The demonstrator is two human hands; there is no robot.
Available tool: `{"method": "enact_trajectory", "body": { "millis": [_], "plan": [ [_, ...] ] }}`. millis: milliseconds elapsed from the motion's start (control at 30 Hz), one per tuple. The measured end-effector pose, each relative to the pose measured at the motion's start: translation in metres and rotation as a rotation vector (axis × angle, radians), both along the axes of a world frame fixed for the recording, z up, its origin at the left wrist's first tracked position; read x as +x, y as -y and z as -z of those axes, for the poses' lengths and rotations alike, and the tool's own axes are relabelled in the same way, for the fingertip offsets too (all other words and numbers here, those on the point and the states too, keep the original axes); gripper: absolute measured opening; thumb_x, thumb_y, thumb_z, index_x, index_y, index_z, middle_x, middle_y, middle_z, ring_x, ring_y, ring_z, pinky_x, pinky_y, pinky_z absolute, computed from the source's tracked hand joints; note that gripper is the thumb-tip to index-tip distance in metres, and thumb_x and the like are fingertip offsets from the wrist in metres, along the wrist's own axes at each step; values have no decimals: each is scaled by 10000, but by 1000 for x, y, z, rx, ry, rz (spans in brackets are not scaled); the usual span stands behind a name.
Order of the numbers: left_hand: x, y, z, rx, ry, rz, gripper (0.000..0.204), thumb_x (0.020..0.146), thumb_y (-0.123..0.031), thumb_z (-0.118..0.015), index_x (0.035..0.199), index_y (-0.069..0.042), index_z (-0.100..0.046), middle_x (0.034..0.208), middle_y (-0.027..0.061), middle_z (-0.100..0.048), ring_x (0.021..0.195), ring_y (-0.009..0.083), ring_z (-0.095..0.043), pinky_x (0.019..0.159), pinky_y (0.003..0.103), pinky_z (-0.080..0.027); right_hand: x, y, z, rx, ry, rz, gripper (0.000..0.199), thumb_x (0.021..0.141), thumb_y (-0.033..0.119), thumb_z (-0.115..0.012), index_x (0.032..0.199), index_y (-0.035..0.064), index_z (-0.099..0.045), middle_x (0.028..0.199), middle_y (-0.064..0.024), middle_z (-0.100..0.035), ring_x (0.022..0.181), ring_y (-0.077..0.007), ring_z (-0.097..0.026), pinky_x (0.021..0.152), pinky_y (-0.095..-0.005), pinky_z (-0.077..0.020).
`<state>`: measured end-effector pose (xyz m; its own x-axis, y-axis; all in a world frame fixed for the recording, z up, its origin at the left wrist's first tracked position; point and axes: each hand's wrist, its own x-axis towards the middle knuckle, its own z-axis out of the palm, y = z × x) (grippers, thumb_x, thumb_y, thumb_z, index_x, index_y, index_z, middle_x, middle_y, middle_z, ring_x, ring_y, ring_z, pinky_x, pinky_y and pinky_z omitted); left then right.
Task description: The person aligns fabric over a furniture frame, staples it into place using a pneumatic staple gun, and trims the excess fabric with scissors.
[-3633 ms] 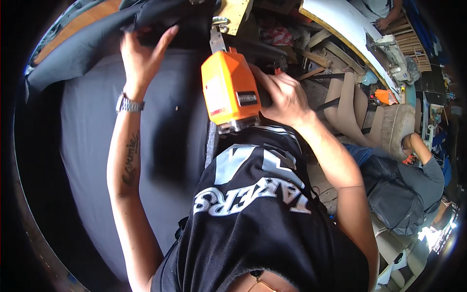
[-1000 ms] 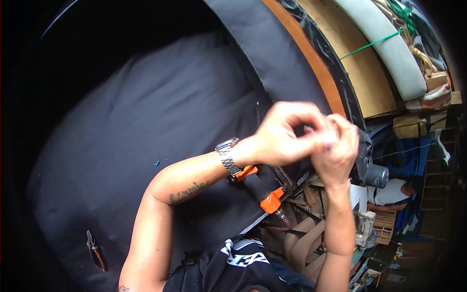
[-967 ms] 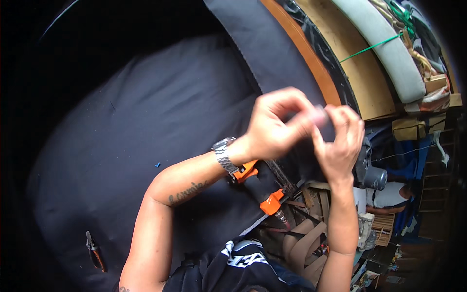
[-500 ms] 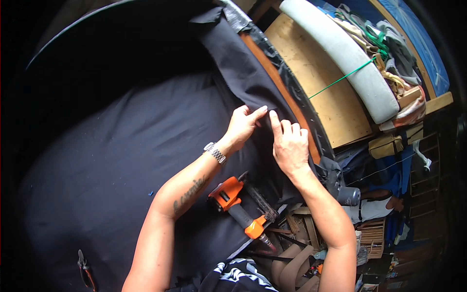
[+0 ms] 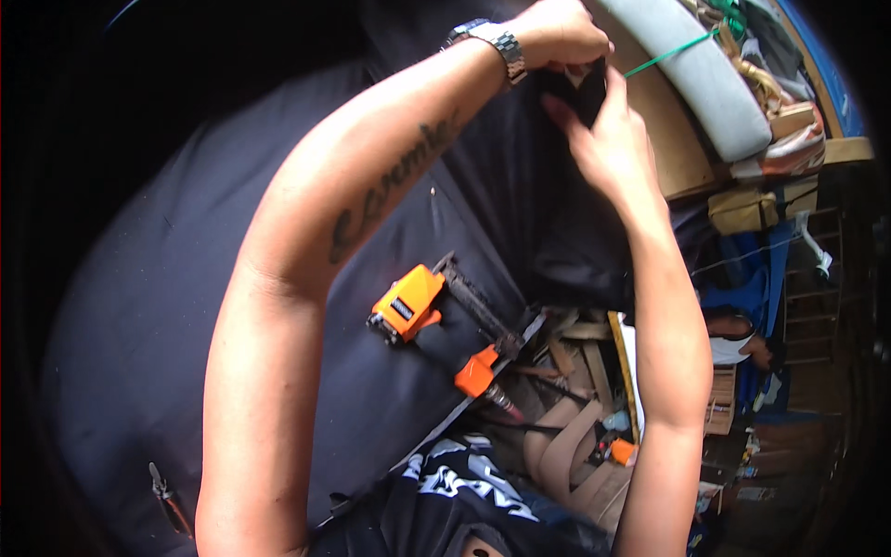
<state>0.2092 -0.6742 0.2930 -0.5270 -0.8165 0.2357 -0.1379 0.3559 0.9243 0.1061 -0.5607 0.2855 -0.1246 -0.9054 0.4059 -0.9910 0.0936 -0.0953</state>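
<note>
Black fabric (image 5: 399,200) covers the large upholstered piece in front of me. At its far right edge my left hand (image 5: 561,32) is closed, gripping the cloth, with a metal watch on that wrist. Just below it, my right hand (image 5: 617,139) has a dark fold of the fabric between thumb and fingers. The right fingers are slightly blurred. On the fabric below my left forearm lies an orange and black staple gun (image 5: 408,302), touched by neither hand. Pliers (image 5: 167,497) with dark handles rest at the lower left.
A pale grey cushion (image 5: 691,74) stands against a wooden panel (image 5: 664,121) at the far right, with a green cord (image 5: 673,54) running across. Wood scraps and brown strips (image 5: 561,432) lie below the near edge. Another person (image 5: 733,343) is at the right.
Both hands have moved farther away and to the right, with fabric between them. The exposed wooden rail no longer shows. The staple gun appears higher and farther left in the view.
</note>
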Motion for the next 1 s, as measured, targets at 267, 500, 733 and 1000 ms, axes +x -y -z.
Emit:
{"method": "enact_trajectory", "body": {
  "millis": [267, 500, 733, 1000],
  "plan": [
    [14, -11, 229, 659, -1004, -984, 292, 892, -227, -593, 1065, -1, -526, 898, 82, -581, 840, 146, -546, 791, 292, -461, -25, 18, 22, -158, 286, -172, 332, 822, 337, -668, 772, 14, -608, 589, -29, -517, 562, -100, -459, 531, -266, -373],
    [-25, -10, 252, 695, -523, -1121, 447, 877, -260, -565, 1217, 15, -478, 1181, 222, -495, 1139, 340, -473, 976, 390, -377, -38, 21, 19, -150, 658, -180, 191, 891, 189, -615, 818, 13, -608, 705, 31, -546, 660, -48, -453, 620, -209, -382],
    [-17, 4, 257, 740, -542, -1122, 331, 800, -243, -680, 1009, 10, -638, 1008, 207, -621, 963, 304, -606, 890, 361, -459, -42, 26, 17, -131, 795, -142, 205, 889, 209, -618, 824, 15, -626, 735, 15, -568, 683, -62, -480, 645, -218, -404],
    [15, 21, 284, 826, -557, -660, 214, 858, -268, -632, 811, -62, -663, 687, 42, -619, 592, 143, -559, 528, 308, -439, -40, 22, 18, -102, 801, -132, 213, 890, 215, -615, 820, 14, -622, 734, 14, -566, 674, -62, -475, 639, -220, -402]
  ]
}}
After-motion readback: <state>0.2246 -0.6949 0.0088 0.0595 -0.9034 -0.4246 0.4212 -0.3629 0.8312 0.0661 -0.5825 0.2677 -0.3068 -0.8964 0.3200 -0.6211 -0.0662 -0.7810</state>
